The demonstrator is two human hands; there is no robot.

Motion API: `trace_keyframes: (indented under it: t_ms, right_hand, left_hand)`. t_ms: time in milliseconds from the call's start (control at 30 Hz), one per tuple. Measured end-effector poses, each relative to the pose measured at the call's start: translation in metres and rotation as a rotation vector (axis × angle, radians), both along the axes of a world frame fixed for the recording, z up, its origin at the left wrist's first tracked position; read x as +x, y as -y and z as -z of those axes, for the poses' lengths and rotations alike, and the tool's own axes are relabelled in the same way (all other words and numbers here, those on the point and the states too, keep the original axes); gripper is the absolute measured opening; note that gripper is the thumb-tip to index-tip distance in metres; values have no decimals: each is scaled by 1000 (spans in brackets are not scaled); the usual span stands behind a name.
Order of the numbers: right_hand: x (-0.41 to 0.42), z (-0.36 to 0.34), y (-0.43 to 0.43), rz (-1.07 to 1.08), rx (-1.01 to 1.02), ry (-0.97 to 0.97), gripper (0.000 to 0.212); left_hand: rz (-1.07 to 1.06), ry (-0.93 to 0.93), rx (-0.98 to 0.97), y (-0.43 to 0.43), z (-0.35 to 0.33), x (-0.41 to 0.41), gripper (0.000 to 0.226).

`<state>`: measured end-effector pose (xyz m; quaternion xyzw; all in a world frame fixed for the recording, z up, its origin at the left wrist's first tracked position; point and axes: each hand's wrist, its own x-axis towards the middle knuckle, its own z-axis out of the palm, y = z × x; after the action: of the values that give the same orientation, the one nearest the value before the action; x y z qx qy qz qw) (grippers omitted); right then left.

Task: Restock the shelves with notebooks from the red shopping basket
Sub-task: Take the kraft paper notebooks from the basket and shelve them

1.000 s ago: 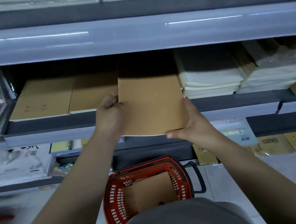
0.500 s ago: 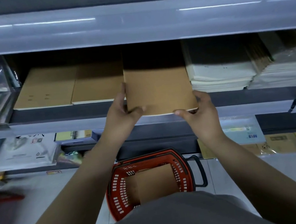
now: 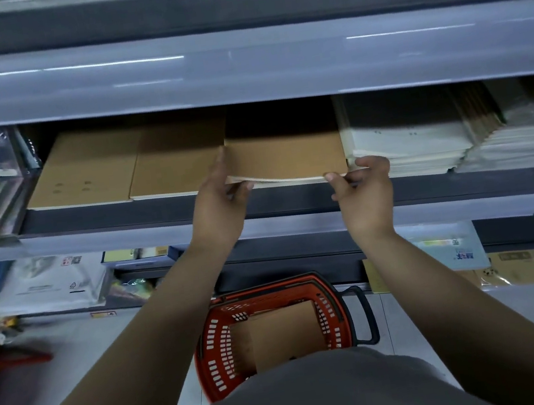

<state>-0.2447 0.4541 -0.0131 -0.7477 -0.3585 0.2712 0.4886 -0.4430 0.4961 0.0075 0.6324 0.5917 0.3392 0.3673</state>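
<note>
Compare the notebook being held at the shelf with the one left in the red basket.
The held notebook lies flat, slid partly onto the shelf, gripped at its near corners by the left hand and right hand. The basket notebook stands tilted inside the red basket, untouched. Both have plain brown covers.
</note>
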Motion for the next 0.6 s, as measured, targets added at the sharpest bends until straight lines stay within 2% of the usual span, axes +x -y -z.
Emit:
trace_keyframes:
  t_ms: [100, 200, 600]
  right_hand:
    - [1, 2, -10, 77, -33, -4, 47]
    - [-1, 1, -13, 138, -54, 10, 49]
    - [-5, -3, -19, 237, -64, 4, 46]
  left_hand:
    - [-43, -79, 2, -10, 2, 2, 60]
    - [-101, 9, -27, -17, 7, 7, 54]
    - [-223, -5, -7, -16, -1, 22, 44]
